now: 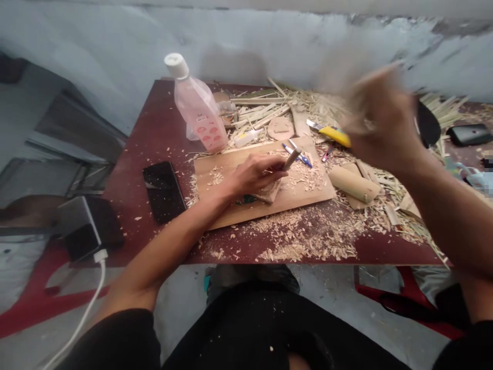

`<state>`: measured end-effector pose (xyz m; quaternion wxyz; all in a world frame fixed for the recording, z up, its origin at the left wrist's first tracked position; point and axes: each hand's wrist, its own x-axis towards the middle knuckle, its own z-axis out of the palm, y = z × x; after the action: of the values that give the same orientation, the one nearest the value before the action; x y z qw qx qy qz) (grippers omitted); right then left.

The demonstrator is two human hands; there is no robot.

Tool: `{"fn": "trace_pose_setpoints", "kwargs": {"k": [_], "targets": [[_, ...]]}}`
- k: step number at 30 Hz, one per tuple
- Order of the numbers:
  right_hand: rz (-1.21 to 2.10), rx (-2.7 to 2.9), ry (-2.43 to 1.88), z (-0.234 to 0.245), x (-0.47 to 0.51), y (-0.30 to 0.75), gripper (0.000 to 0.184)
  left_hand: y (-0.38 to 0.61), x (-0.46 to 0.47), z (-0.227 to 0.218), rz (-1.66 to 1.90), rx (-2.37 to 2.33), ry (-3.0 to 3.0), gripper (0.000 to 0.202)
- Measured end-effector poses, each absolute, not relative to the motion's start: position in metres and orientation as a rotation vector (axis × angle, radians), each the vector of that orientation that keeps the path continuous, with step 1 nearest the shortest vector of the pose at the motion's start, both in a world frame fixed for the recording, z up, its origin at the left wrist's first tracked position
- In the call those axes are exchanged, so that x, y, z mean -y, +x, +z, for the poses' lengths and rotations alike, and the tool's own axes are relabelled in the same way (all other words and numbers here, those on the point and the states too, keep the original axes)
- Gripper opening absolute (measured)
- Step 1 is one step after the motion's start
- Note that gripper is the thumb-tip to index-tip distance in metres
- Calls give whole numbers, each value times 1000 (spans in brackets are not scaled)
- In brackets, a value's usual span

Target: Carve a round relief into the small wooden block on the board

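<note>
My left hand [257, 174] is closed around a chisel [292, 158]; its handle end sticks up from the fist and its blade is hidden. Beneath that hand, a small flat wooden piece [271, 194] rests on a wide wooden board [227, 216] strewn with shavings. Raised at the right, above the table, my right hand [381, 118] is closed on a tan, wooden-looking piece [356, 90], heavily smeared by motion. A blue-and-white compass [302, 158] lies on the board just beyond the chisel.
A pink bottle [200, 110] and a black phone [165, 191] stand and lie left. Behind the board are a glue bottle [248, 137], a wooden disc [280, 128] and a yellow cutter [334, 134]. A bamboo tube [353, 183] lies right. Shavings cover the table's [134, 231] front.
</note>
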<state>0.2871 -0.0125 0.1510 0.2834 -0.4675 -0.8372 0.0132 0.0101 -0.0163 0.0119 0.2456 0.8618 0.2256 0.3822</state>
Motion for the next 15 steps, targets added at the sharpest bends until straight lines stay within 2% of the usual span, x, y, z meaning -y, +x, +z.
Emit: {"fn": "trace_pose_setpoints", "kwargs": {"k": [3,6,7,11,15], "targets": [[92,2265,-1254,144,8,289,42,10,17,13,1008,-643,2324,21],[51,2209,-1237,127,-4,292,60,9,18,14,973,-672,2328,22],[57,2215,-1228,121,-8,294,60,9,18,14,976,-671,2327,22],[36,2149,-1230,100,-19,303,48,10,18,14,1043,-614,2297,22],[60,2100,-1208,99,-21,316,44,10,18,13,1037,-607,2281,21]]}}
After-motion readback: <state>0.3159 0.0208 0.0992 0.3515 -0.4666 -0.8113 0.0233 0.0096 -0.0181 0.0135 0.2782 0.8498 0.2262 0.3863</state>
